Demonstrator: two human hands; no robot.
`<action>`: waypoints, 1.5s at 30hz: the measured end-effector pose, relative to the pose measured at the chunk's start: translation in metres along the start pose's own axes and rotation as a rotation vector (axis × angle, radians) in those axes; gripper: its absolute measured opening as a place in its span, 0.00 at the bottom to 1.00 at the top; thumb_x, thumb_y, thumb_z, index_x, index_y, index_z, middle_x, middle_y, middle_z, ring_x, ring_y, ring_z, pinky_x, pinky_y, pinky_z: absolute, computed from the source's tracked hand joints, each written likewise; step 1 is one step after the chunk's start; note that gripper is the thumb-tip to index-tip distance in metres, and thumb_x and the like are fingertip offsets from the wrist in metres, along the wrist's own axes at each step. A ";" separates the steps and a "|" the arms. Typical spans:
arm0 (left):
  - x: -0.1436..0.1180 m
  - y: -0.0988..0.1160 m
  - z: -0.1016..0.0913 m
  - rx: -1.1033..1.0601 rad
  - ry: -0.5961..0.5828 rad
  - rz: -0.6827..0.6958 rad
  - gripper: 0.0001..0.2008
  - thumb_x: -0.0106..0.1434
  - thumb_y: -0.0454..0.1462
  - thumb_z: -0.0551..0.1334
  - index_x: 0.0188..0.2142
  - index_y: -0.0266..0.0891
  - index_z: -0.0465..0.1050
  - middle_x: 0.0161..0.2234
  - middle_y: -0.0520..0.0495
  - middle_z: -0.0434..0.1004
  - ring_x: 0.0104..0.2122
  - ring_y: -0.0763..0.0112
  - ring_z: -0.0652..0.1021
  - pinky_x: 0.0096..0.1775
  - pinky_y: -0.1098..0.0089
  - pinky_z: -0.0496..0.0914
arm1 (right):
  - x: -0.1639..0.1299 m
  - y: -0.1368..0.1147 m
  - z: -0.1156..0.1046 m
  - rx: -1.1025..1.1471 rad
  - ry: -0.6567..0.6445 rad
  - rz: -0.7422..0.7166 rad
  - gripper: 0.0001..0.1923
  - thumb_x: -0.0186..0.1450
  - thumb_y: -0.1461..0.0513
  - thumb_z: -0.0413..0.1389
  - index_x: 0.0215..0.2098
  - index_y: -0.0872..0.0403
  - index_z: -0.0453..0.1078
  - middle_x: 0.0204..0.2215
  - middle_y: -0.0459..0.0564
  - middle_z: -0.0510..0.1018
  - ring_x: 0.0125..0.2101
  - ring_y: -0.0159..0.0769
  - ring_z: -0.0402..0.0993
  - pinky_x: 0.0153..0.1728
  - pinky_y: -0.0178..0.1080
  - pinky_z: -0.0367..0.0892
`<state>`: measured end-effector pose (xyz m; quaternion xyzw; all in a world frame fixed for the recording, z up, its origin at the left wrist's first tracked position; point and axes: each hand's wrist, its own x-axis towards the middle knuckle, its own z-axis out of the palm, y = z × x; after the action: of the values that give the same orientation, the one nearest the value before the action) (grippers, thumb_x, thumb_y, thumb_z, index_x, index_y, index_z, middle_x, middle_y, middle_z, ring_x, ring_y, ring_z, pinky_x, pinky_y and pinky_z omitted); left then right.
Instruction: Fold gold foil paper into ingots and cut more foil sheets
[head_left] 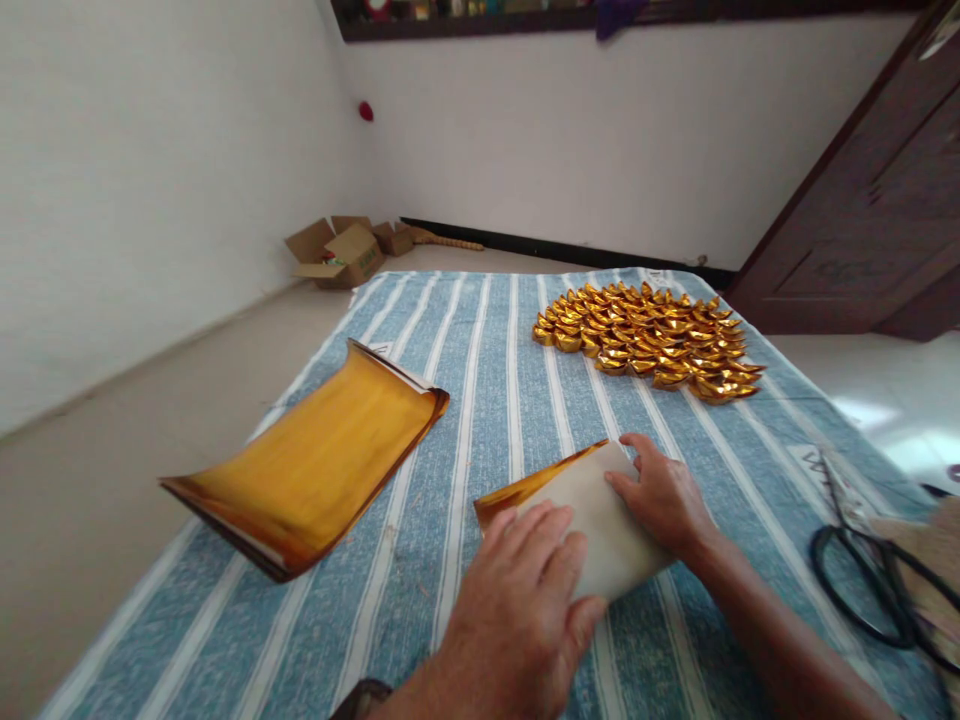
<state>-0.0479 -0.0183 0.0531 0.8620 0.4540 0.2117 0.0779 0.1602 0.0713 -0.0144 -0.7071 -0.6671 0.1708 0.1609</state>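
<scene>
Before me on the striped cloth lies a folded sheet of gold foil paper [600, 550], pale grey side up, with a strip of gold showing along its far left edge. My left hand [525, 600] lies flat over its left part, fingers stretched out. The far right corner of the same sheet is held by my right hand [664, 495], thumb on top and index finger at the edge. To the left rests a stack of gold foil paper [322, 455] with curled ends. Many folded gold paper ingots [645, 335] stand grouped at the far right.
A blue and white striped cloth [495, 360] covers the table. Black-handled scissors [862, 570] lie at the right edge beside something brown. Past the table are an open cardboard box [345, 255] on the floor, white walls and a dark wooden door [847, 220].
</scene>
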 end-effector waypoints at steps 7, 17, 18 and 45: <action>0.006 0.023 0.037 -0.020 -0.395 -0.156 0.23 0.62 0.47 0.62 0.52 0.35 0.70 0.54 0.30 0.70 0.56 0.40 0.69 0.52 0.38 0.64 | -0.005 -0.003 0.004 -0.132 0.051 -0.049 0.21 0.62 0.57 0.55 0.52 0.52 0.64 0.28 0.49 0.77 0.28 0.41 0.74 0.27 0.38 0.57; -0.001 0.020 0.047 -0.028 -0.445 -0.331 0.32 0.61 0.52 0.62 0.57 0.31 0.66 0.62 0.26 0.58 0.63 0.33 0.56 0.57 0.34 0.55 | -0.014 -0.010 0.009 -0.335 0.210 -0.305 0.10 0.65 0.60 0.53 0.45 0.52 0.68 0.38 0.54 0.75 0.39 0.44 0.70 0.36 0.41 0.63; -0.001 0.020 0.048 -0.044 -0.451 -0.336 0.34 0.61 0.53 0.62 0.58 0.30 0.65 0.63 0.26 0.57 0.63 0.33 0.55 0.57 0.33 0.53 | -0.014 -0.009 0.009 -0.343 0.223 -0.349 0.08 0.66 0.61 0.53 0.43 0.53 0.69 0.39 0.54 0.75 0.41 0.45 0.69 0.38 0.42 0.63; -0.013 -0.001 0.049 0.017 -0.460 -0.232 0.33 0.65 0.57 0.52 0.62 0.41 0.59 0.66 0.35 0.52 0.65 0.41 0.51 0.57 0.29 0.45 | -0.006 -0.009 0.011 -0.420 0.085 -0.661 0.25 0.65 0.72 0.45 0.58 0.53 0.65 0.58 0.57 0.68 0.60 0.50 0.58 0.52 0.51 0.61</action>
<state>-0.0341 -0.0254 0.0044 0.8303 0.5218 -0.0043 0.1958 0.1472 0.0657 -0.0197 -0.4783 -0.8719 -0.0596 0.0865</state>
